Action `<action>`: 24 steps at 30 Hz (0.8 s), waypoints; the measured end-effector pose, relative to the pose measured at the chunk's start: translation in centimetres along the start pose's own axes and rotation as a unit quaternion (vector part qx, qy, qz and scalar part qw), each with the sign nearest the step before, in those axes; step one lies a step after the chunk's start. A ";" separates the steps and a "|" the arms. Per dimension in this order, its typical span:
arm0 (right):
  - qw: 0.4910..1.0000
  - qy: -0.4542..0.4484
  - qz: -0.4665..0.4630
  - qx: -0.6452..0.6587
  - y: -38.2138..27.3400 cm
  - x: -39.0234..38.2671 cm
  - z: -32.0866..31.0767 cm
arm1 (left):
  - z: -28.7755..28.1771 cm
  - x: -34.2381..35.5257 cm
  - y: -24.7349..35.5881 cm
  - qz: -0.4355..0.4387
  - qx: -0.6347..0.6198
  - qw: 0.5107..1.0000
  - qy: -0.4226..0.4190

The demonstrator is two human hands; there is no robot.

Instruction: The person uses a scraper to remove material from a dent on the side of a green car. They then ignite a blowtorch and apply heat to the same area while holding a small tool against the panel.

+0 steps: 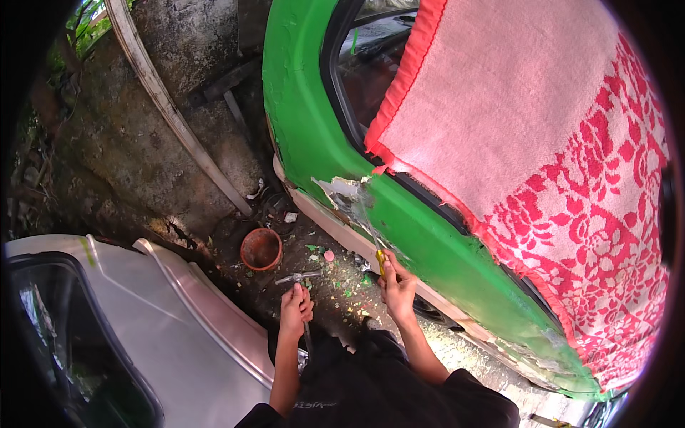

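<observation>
My right hand (pixel 398 289) is closed round the yellow handle of a screwdriver (pixel 381 258). Its thin shaft points up along the green car body (pixel 303 135), toward a patch of peeled paint and bare metal (pixel 347 194). Whether the tip touches the panel is hard to tell. In my left hand (pixel 294 311) is a hammer (pixel 300 277), gripped just below its metal head, with the handle hanging down past my wrist. The hammer is apart from the car, over the ground.
A pink and red patterned towel (pixel 514 135) drapes over the green car. On the ground stands a clay pot (pixel 261 250) among scattered paint flakes (pixel 347 291). A silver car (pixel 178 321) is close on my left. A long curved strip (pixel 168 107) leans by the stained wall.
</observation>
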State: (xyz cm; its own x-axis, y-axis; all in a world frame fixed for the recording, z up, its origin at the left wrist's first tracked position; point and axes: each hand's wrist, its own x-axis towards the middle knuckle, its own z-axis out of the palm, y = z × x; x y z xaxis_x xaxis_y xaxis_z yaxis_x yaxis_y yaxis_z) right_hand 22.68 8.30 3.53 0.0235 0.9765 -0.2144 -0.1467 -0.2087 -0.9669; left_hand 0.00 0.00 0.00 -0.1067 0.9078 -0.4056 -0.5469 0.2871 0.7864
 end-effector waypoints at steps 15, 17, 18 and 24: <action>0.998 0.003 -0.055 -0.041 0.2 1.2 2.1 | -1.6 -0.2 0.8 0.004 0.015 1.000 -0.004; 0.998 0.014 -0.062 -0.030 0.8 0.9 1.6 | -1.1 0.3 0.8 0.004 0.021 1.000 -0.013; 0.998 0.014 -0.050 -0.018 0.1 0.2 1.0 | -0.8 0.4 0.5 0.003 0.014 1.000 -0.012; 0.996 -0.039 -0.074 -0.036 -0.1 3.5 2.4 | 1.3 1.3 0.7 -0.012 0.026 0.999 -0.036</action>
State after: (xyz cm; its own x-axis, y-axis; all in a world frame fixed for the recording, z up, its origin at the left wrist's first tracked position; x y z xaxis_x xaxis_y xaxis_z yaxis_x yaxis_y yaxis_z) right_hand 20.36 11.86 3.21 -0.0387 0.9975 -0.0599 -0.0758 -0.0627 -0.9951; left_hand 0.58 1.77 0.62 -0.0328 0.9197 -0.3912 -0.5046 0.3226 0.8008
